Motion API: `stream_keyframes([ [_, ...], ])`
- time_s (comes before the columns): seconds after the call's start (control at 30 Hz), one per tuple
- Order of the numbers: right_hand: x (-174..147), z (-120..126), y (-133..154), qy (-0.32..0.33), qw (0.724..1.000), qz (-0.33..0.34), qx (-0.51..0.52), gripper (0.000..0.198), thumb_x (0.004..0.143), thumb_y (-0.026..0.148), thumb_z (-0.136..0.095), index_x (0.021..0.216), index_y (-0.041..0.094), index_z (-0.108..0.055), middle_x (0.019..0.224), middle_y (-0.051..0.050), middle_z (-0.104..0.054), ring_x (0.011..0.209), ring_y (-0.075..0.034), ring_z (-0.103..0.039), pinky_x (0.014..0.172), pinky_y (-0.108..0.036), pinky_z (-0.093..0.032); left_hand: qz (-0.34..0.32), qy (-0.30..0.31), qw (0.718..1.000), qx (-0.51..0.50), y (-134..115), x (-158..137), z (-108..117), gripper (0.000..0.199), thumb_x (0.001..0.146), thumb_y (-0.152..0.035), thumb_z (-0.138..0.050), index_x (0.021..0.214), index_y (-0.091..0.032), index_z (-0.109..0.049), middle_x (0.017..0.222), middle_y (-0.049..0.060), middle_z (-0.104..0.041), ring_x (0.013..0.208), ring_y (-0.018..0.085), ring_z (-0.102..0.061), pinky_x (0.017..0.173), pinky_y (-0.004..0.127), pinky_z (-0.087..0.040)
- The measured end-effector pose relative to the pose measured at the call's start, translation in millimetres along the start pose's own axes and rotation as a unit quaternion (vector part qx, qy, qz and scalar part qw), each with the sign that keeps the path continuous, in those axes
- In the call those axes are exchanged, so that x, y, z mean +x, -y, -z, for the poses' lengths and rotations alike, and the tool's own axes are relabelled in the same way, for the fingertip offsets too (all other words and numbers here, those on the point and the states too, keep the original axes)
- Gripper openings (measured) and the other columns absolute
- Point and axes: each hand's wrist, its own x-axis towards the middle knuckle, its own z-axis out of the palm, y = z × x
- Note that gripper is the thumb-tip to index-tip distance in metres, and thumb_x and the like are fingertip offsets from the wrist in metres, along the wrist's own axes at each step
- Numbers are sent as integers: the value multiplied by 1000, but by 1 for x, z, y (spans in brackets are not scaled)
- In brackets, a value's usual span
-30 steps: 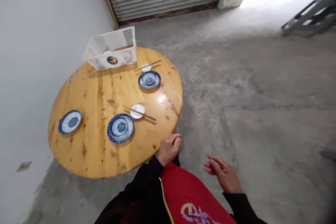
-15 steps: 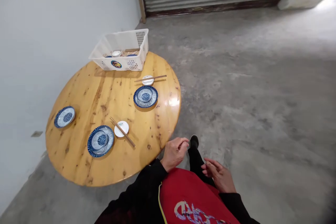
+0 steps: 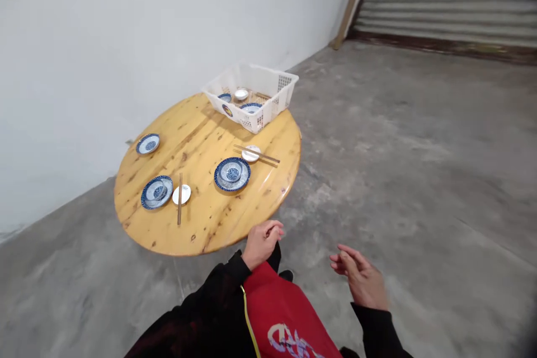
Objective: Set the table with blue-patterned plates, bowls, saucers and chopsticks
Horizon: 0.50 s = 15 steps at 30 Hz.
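My left hand (image 3: 262, 241), fingers curled in with nothing visible in them, is just off the front edge of the round wooden table (image 3: 205, 212). To its right, over the floor, my right hand (image 3: 364, 278) has its fingers loosely stretched and holds nothing. Nearest on the table is a blue-rimmed plate with a bowl (image 3: 232, 172) on it. Behind that, a pair of chopsticks (image 3: 266, 156) rests across a small white saucer (image 3: 250, 153). Further left are another plate with a bowl (image 3: 156, 192), a second saucer (image 3: 184, 194) and chopsticks (image 3: 180, 201).
A white plastic basket (image 3: 272, 114) with dishes and chopsticks inside stands at the table's back. Far left lies a blue-rimmed dish (image 3: 147, 144). A white wall (image 3: 104, 39) runs behind; a metal shutter (image 3: 453, 5) is at back right, beyond concrete floor (image 3: 419, 151).
My view has turned left and I have come round the table's edge, so the basket and shutter appear further right. My hands have moved slightly apart; the dishes stay where they were.
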Motion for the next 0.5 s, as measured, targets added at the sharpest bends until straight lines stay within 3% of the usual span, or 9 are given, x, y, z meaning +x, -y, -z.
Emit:
stream_keyframes([
  [0.23,100,-23,62,108,993,51,-23,66,64,72,-75,99,16,-69,73,-7,-73,60,-20,-68,60,-34,-59,9,-113,993,-30,-7,69,-24,31,93,-37,-50,97,-18,-74,85,5,-76,69,16,-70,66,27,-56],
  [0.5,221,2,141,109,989,34,-94,72,56,75,-79,98,17,-69,72,-8,-73,60,-21,-68,59,-33,-59,-20,-248,967,-58,-42,194,-21,29,96,-34,-49,98,-17,-72,87,7,-76,73,17,-73,71,28,-58],
])
